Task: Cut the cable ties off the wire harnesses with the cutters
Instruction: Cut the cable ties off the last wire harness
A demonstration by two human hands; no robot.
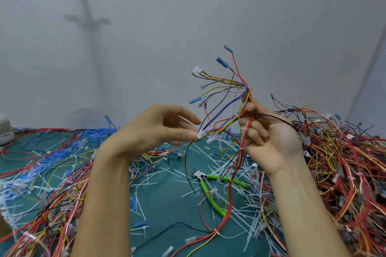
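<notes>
I hold one wire harness (pixel 234 98) up in front of me, its coloured wires fanning upward to blue terminals and a white connector (pixel 196 71). My right hand (pixel 265 131) grips the red bundle of that harness, where a white cable tie (pixel 244 129) wraps it just beside the fingers. My left hand (pixel 158 131) pinches a small white piece (pixel 200 134) on the harness between thumb and fingertips. The green-handled cutters (pixel 208 190) lie on the green mat below my hands, held by neither hand.
A big heap of harnesses (pixel 338 162) fills the right side. More harnesses and blue terminals (pixel 52 165) spread over the left. Several cut white cable ties (pixel 246 194) litter the green mat (pixel 167 200). A white object (pixel 5 131) stands at the far left edge.
</notes>
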